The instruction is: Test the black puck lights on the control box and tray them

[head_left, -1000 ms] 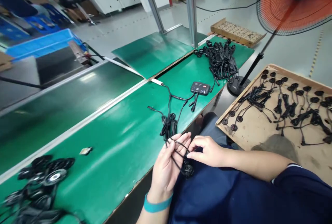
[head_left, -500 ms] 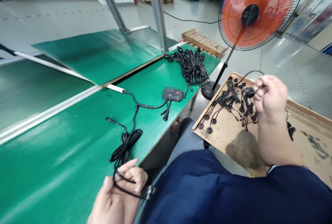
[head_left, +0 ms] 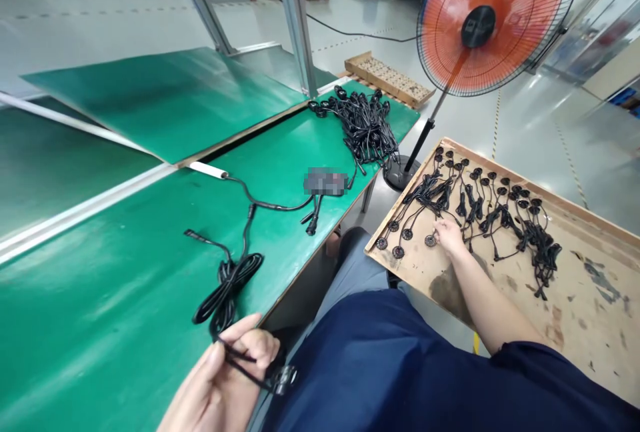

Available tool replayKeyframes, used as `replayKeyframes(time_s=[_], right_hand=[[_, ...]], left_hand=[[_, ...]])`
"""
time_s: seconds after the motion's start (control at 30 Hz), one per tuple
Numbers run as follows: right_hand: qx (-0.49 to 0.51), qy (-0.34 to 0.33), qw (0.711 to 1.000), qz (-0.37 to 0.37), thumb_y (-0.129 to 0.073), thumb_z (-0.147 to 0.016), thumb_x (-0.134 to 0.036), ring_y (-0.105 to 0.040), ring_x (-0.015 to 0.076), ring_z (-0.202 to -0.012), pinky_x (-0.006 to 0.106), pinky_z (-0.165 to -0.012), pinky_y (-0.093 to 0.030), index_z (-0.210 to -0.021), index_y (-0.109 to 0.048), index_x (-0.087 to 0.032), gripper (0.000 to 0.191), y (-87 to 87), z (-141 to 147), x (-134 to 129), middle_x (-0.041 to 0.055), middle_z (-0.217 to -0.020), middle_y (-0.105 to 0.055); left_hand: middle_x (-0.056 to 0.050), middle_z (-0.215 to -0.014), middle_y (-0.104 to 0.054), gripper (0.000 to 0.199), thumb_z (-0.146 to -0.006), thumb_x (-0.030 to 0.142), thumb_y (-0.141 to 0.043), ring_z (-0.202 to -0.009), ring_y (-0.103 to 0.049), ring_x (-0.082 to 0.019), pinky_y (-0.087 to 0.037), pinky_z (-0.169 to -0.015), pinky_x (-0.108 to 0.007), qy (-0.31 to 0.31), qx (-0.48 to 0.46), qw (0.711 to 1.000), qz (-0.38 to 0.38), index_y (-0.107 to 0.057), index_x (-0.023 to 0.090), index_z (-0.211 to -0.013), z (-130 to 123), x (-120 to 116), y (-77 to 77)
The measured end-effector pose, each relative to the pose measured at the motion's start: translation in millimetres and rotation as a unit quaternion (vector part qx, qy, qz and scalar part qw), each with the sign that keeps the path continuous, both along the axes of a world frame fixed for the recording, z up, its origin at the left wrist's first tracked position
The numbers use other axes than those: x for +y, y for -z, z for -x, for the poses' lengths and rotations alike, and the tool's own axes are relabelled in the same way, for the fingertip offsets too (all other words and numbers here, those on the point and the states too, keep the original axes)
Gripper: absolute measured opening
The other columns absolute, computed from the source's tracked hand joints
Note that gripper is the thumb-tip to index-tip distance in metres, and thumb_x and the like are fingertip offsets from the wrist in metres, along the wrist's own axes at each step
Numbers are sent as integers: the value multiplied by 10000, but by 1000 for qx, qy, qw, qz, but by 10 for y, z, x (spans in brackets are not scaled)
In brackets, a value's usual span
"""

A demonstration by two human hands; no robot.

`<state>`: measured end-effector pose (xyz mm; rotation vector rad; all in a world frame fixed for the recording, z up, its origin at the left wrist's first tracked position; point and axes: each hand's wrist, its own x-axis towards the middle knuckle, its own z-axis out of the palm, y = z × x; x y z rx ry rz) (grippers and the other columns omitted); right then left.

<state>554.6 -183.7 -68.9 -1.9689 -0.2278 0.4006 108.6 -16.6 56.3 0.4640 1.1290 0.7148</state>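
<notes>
Left hand keeps one cable; right hand reaches into the tray for another.

On the green-matted table (head_left: 125,325), the left hand (head_left: 225,385) has its grip clamped on a thin black cable with a round puck end (head_left: 283,375), beside one coiled black harness (head_left: 227,285). Further right, the right hand (head_left: 450,235) rests fingertips on a small black disc sensor (head_left: 430,240) on the brown cardboard tray (head_left: 590,312); whether its grip is closed, I cannot tell. Best lift one disc cleanly, clear of neighbouring leads. One orange fan (head_left: 493,19); roughly twenty tray leads.
</notes>
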Motion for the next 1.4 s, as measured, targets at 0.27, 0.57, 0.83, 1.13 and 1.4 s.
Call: replayKeyframes(time_s=[0.27,0.57,0.83,1.13,1.4], right_hand=[[76,30,996,32,-617,-1023,-396,-496,55,-543,171,-485,-446,-975,-621,-126,274,301,7,7,-35,-757,-576],[-24,56,995,81,-710,-860,-463,-519,127,-528,256,-496,-441,-839,-620,-131,345,19,149,21,9,-652,-581],[-247,-148,957,-20,-697,-880,-445,-661,220,-767,368,-713,-575,-979,-698,-227,239,-754,1028,237,88,-918,-707],[-220,-590,752,-194,-610,-983,-247,-651,202,-786,368,-773,-578,-1091,-646,-199,123,-1182,2590,780,67,-882,-696],[129,-556,799,-189,-654,-939,-289,-618,108,-648,227,-593,-515,-1163,-602,-199,248,-1430,2371,888,4,-825,-678]], left_hand=[[-16,-749,-605,407,-667,450,-832,-749,-595,-190,-602,-673,-307,-2,0,1000,3,-734,214,-984,15,3,-8],[-66,-781,-669,344,-788,418,-771,-735,-631,-190,-603,-713,-346,7,-106,993,-58,-768,143,-993,-39,-24,92],[-146,-1070,-766,306,-924,381,-656,-1067,-719,-282,-504,-1086,-489,24,-183,980,-78,-756,135,-1077,-258,-29,24],[-166,-1480,-584,511,-967,454,-634,-1413,-505,-302,-329,-1216,-457,113,-167,962,-185,-597,199,-1407,-425,-273,-64],[-126,-1090,-731,326,-966,449,-635,-1043,-676,-258,-490,-981,-383,153,-135,959,-195,-707,158,-1094,-316,-257,1]])
